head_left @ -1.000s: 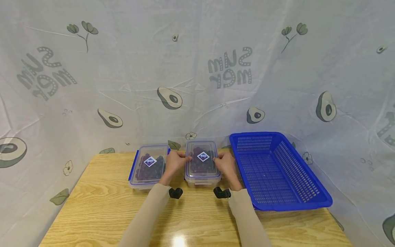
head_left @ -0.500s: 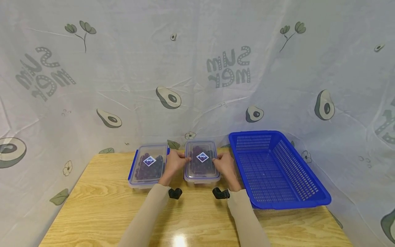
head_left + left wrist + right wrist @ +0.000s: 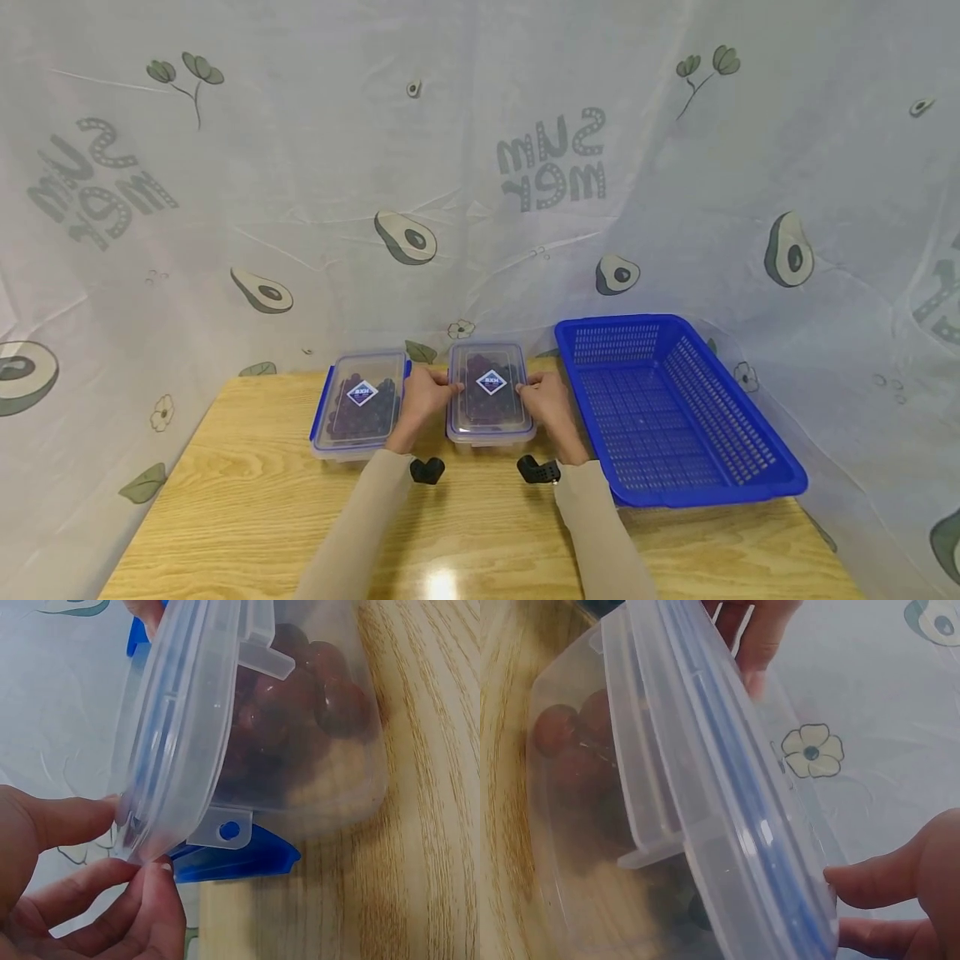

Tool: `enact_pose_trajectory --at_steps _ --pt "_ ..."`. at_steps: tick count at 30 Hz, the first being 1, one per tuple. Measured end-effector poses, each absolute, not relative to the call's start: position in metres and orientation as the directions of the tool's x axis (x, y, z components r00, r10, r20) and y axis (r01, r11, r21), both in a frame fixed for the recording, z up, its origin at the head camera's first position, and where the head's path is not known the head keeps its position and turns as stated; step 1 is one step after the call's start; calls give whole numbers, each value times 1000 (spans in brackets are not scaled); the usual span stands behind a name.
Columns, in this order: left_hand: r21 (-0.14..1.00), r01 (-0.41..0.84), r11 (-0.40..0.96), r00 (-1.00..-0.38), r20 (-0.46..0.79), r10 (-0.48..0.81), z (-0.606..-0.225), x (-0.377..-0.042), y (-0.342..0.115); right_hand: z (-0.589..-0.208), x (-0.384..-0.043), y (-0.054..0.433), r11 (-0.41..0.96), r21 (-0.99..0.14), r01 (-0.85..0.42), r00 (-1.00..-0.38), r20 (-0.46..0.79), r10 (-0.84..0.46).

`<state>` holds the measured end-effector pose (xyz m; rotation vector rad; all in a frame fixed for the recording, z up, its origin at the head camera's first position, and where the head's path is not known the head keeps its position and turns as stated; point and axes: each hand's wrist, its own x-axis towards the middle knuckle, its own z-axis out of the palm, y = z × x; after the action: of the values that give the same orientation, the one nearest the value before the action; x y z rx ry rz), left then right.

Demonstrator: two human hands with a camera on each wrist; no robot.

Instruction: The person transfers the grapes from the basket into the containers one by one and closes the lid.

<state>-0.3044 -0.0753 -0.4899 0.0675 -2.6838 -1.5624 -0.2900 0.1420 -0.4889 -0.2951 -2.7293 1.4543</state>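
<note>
A clear plastic food container (image 3: 491, 421) with a blue-lined lid (image 3: 161, 735) and a diamond label stands between my hands. Dark red grapes (image 3: 341, 705) show through its wall. My left hand (image 3: 424, 393) pinches the lid's left edge, thumb on top and fingers below the rim. On that side, a blue latch (image 3: 232, 859) hangs unfastened beneath the rim. Opposite, my right hand (image 3: 547, 398) pinches the right edge, thumb over the lid and a finger underneath. The lid lies over the container's top. The right-side latch is hidden in the head view.
A similar lidded container (image 3: 363, 425) of grapes, with blue side latches, sits just left of my left hand. To the right stands a large blue plastic basket (image 3: 712, 500). All rest on a wooden table (image 3: 247, 500) against a printed curtain (image 3: 480, 275).
The lid's front edge sits lower than a second ago, and less of the container's front shows beneath it. Both hands keep their hold at the two sides.
</note>
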Motion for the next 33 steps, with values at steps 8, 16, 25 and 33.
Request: enact_pose_trajectory --at_steps 8,16,25,33 --pt "876 -53 479 -998 -28 -59 -489 -301 -78 -498 -291 145 381 -901 206 -972 -143 187" --pt "878 -68 474 -998 -52 -46 -489 -304 -77 -507 -291 147 310 -924 226 -965 -169 200" --pt "867 -67 494 -997 -46 -54 -487 -304 -75 -504 -287 149 307 -901 308 -947 -258 191" --pt "883 -80 462 -996 -55 -68 -489 -303 -75 -506 -282 144 338 -917 213 -963 -137 234"
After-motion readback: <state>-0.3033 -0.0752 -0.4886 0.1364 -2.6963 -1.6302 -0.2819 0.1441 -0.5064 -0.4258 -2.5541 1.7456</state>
